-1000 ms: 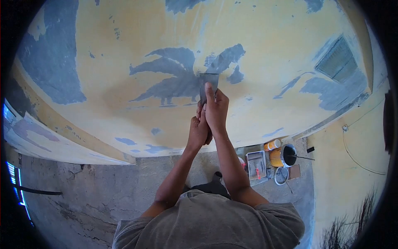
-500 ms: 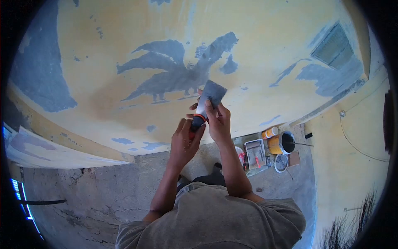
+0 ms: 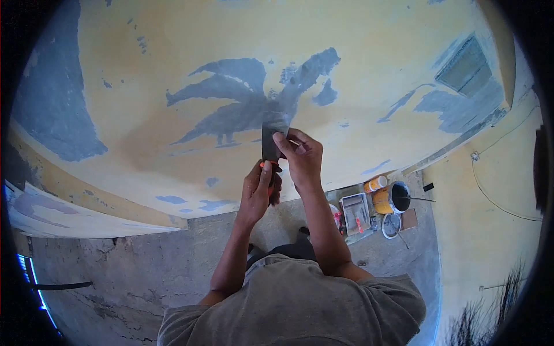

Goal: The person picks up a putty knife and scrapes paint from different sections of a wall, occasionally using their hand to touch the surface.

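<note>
A putty knife (image 3: 269,141) with a broad metal blade and a black and orange handle points up in front of the wall. My left hand (image 3: 255,193) is closed around its handle, hiding much of it. With the thumb on the blade's face, my right hand (image 3: 304,158) grips the blade from the right; some of its fingers are hidden behind. Beyond the blade is the yellow wall (image 3: 369,69), where a grey patch (image 3: 231,112) has ragged edges.
On the floor to the right stand a paint tray (image 3: 355,212), an orange bucket (image 3: 382,202) with dark contents, a smaller orange and white tub (image 3: 376,184) and a round container (image 3: 391,225). A cable (image 3: 490,202) hangs on the right wall.
The putty knife has turned from leaning right to nearly upright, and its blade has shifted left. My left hand has moved slightly down; my right hand still has the blade.
</note>
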A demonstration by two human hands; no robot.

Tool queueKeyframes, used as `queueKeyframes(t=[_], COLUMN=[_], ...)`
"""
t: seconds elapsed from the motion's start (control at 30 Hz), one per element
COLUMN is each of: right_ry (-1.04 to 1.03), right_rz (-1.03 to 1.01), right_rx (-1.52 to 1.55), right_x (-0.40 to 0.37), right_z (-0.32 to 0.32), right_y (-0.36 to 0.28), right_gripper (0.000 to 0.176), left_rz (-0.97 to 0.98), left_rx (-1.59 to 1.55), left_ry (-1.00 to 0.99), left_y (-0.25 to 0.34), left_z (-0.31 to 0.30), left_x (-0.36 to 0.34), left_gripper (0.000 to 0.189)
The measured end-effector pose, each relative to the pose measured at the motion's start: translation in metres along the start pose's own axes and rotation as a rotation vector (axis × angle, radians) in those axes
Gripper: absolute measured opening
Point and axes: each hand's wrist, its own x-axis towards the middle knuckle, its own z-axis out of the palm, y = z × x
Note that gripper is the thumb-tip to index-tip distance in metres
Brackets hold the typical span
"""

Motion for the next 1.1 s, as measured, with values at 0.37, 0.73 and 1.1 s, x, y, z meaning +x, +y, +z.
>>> queueKeyframes(t=[0.37, 0.73, 1.1], right_ry=[0.187, 0.279, 0.327], right_rz=[-0.012, -0.105, -0.093], right_rx=[-0.035, 0.032, 0.019], right_x=[0.024, 0.025, 0.03], right_z=[0.018, 0.028, 0.035], right_y=[0.019, 0.017, 0.001], right_gripper=[0.023, 0.019, 0.02], left_rz=[0.033, 0.149, 0.149], left_rx=[0.191, 0.215, 0.22], left_ry=[0.201, 0.237, 0.226], left_y=[0.006, 0.0, 0.013], left_z=[0.009, 0.014, 0.014], left_x=[0.029, 0.042, 0.043], left_gripper=[0.038, 0.044, 0.046])
